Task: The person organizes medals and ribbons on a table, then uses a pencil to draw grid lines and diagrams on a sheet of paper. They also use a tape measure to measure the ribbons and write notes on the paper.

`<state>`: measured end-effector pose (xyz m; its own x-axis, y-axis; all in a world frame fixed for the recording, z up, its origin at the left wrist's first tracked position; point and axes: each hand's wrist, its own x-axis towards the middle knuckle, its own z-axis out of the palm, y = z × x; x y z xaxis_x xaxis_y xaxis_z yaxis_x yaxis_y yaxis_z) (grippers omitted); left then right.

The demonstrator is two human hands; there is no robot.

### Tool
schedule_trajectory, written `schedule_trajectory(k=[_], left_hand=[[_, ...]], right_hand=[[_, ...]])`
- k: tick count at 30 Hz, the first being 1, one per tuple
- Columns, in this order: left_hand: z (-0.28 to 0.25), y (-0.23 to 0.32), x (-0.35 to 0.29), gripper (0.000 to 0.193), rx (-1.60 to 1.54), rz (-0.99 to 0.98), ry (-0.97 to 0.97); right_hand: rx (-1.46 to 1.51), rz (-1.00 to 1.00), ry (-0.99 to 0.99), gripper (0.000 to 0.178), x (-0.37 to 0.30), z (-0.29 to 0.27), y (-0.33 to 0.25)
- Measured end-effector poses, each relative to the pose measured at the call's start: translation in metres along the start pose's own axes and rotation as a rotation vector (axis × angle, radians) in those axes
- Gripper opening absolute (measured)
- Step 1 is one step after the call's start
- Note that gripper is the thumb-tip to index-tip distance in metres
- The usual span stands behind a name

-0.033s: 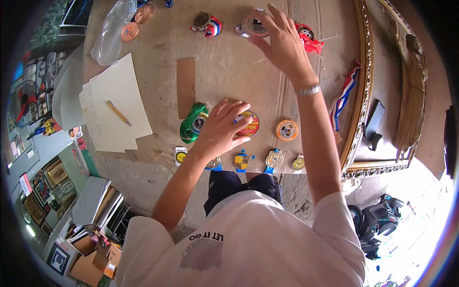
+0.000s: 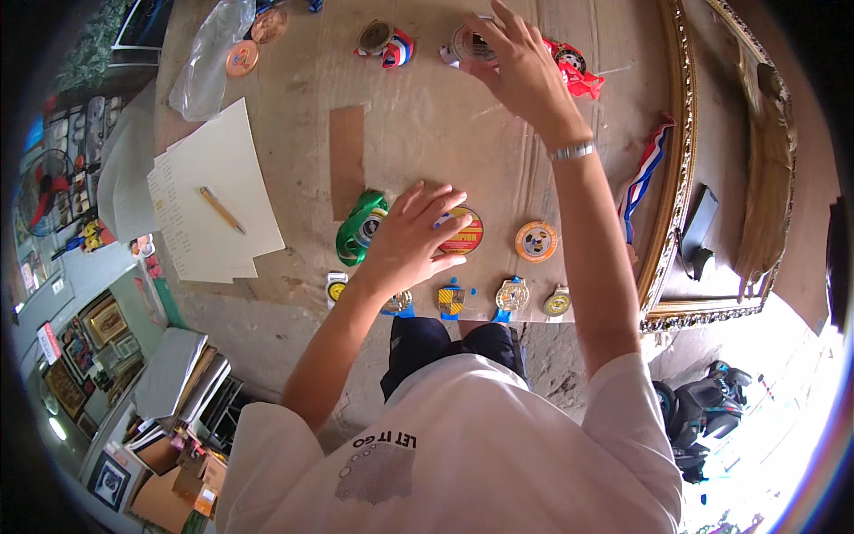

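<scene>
Head view, left to right: a clear plastic bag (image 2: 209,76) lies beside two copper-coloured medals (image 2: 242,59) on the far part of the table (image 2: 427,120); nearer lie paper sheets (image 2: 253,191) with a pen (image 2: 221,210) on top. Further right, a white-and-yellow medal (image 2: 336,287) begins a row along the near edge, with a green ribbon (image 2: 352,236) just beyond it. A dark medal (image 2: 374,36) with a striped ribbon lies at the far side.

The left hand (image 2: 411,245) has its fingers spread, partly covering a red-and-yellow medal (image 2: 469,233); contact cannot be told. The near row goes on with a yellow shield-shaped medal (image 2: 451,301) and others. A silver medal (image 2: 470,46) lies far off, under the right hand (image 2: 532,84), whose fingers and thumb stand apart; touch is unclear here too. An orange medal (image 2: 535,241) sits flat above the near row.

Judging by their layout, the near medals look already set out, while the far ones, including one with a red ribbon (image 2: 584,84), appear unarranged. Rightmost is a gold frame (image 2: 678,169). How much is left cannot be told.
</scene>
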<state>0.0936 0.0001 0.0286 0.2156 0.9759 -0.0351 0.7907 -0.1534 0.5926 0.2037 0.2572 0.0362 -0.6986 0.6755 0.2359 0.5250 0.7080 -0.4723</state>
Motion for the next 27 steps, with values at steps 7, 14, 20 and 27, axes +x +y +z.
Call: schedule_trajectory(k=[7,14,20,27], left_hand=[[-0.095,-0.106,0.095,0.031,0.126,-0.032,0.565],[-0.077,-0.144,0.101,0.024,0.156,0.005,0.363],[-0.063,-0.097,0.04,0.03,0.07,-0.005,0.251],[-0.064,-0.08,0.012,0.03,0.056,-0.125,0.246]], right_hand=[[-0.076,-0.103,0.03,0.054,0.003,0.029,0.008],[0.02,-0.03,-0.138,0.057,-0.053,0.022,-0.037],[0.063,0.074,-0.206,0.061,-0.093,0.016,-0.069],[0.091,0.082,-0.092,0.068,-0.09,0.006,-0.056]])
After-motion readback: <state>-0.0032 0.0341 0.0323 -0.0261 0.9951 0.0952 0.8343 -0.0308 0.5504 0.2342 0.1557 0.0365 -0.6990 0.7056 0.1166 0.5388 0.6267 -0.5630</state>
